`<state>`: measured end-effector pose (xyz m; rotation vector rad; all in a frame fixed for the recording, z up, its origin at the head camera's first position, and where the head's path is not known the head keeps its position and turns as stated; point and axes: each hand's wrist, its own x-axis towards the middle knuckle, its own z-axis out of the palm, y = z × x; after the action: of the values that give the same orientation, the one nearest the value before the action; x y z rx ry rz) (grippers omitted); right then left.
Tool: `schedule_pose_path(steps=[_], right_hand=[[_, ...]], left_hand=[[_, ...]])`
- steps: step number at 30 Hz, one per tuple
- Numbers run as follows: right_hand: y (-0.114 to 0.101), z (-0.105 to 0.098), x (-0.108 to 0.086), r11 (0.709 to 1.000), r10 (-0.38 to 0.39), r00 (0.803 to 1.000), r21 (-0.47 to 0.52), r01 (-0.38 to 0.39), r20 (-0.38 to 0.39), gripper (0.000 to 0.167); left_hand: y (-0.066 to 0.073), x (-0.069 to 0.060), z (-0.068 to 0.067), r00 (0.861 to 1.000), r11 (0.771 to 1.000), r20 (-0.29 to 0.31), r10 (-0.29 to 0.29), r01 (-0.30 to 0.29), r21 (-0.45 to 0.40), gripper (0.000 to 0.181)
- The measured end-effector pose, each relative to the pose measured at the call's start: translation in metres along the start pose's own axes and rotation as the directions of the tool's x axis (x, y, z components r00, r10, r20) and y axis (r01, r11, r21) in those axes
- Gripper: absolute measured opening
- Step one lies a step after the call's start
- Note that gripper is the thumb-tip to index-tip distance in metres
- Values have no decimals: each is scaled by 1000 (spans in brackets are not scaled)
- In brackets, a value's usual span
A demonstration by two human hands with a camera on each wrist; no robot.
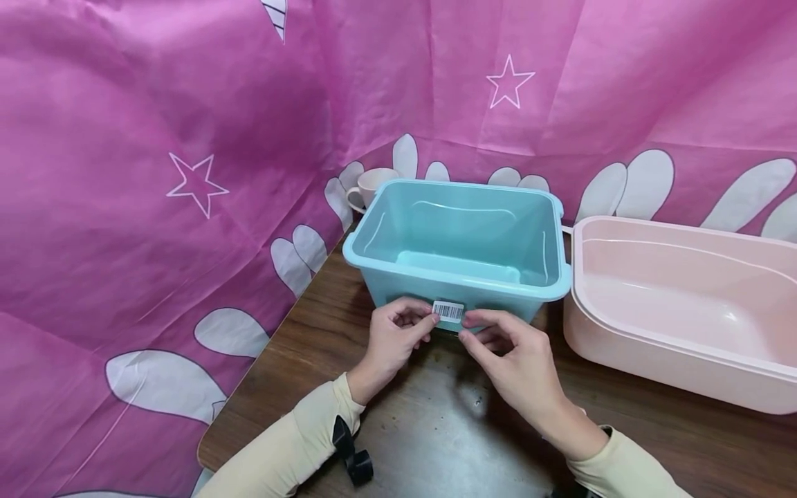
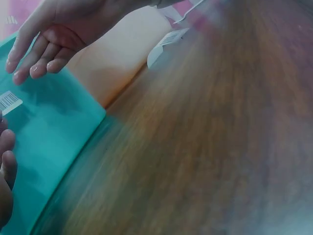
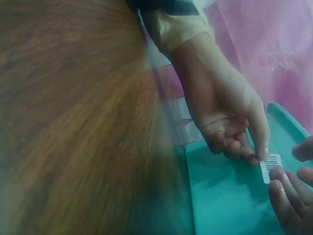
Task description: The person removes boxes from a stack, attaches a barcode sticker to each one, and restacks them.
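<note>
A turquoise plastic bin (image 1: 454, 282) stands on the table. At its front wall, my left hand (image 1: 394, 339) pinches the left edge of a small white barcode label (image 1: 448, 311) between thumb and index finger. Whether the label is stuck to the wall or just in front of it, I cannot tell. My right hand (image 1: 519, 353) is beside the label's right edge, with a gap between thumb and forefinger. The left wrist view shows the right hand's fingers (image 2: 41, 68) loosely bent and apart from the label (image 2: 10, 102).
To the right sits a pink plastic basin (image 1: 660, 366). A pinkish mug (image 1: 373, 181) stands behind the bin's left corner. Another white piece with printed lines (image 2: 166, 46) shows by the basin's base. Pink cloth (image 1: 249, 104) hangs around the wooden table (image 1: 311, 332).
</note>
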<state>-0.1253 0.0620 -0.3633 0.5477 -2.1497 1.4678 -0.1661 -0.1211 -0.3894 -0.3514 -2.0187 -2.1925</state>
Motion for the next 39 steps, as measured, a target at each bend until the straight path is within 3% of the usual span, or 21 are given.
schedule_pose_path(steps=[7,17,29,39], right_hand=[[2,0,-4,999,47,996,-7,-47,75,31],[2,0,-6,999,42,985,-1,-43,166,35],[1,0,-7,1000,24,983,14,-27,182,39],[-1,-1,-8,997,58,972,41,-69,227,52]], left_hand=[[-2,-3,3,999,1000,-41,-19,19,19,11],[-2,-5,7,993,996,-87,-84,82,-28,11],[-3,-1,4,992,997,-94,-79,78,-9,13],[-3,-1,4,984,991,-116,-134,135,2,15]])
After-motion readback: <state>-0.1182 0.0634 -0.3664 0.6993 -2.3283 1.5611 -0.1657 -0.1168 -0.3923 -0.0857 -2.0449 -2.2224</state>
